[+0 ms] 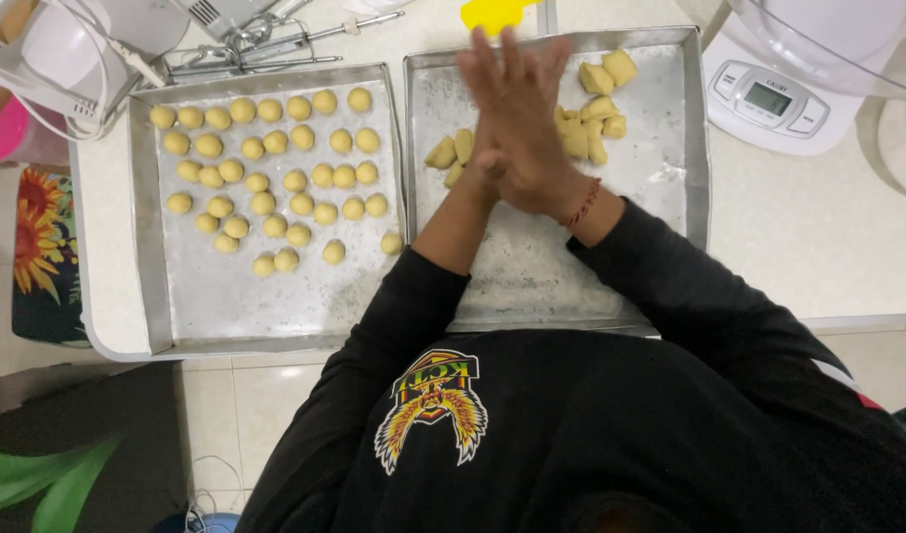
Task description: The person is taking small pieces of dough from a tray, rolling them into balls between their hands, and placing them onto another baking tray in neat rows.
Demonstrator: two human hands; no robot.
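The right hand [522,118] lies flat on top of the left hand [487,163], palms pressed together; whether dough sits between them cannot be told. They hover over the right tray [670,197], between its dough chunks [591,123]. Rolled dough balls [275,173] fill the left tray [226,306].

Stuff around the counter, not the baking bit

White kitchen scale [769,99] sits far right with a clear bowl [838,44] over it, metal whisk beaters [265,44] far left-centre, a yellow scraper [492,12] at the far edge, sunflower cloth [38,247] hanging left, green leaf [38,484] near left.
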